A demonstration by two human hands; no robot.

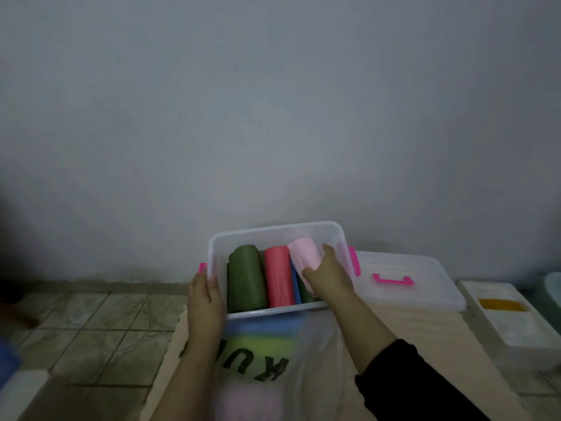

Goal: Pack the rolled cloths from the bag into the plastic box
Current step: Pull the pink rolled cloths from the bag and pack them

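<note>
Right hand (329, 276) clenched on pink rolled cloth (304, 253), at 3 o'clock end of plastic box (273, 230), atop dark green roll (304, 288). Left hand (204, 294) gripped 9 o'clock rim. Best: press roll flat, parallel to red roll (277, 276).

A pale board (425, 344) lies on the tiled floor (91, 323). On it stand the box (273, 235) at the far edge, its lid (425, 287) just right, and the bag (303, 360) near.
</note>
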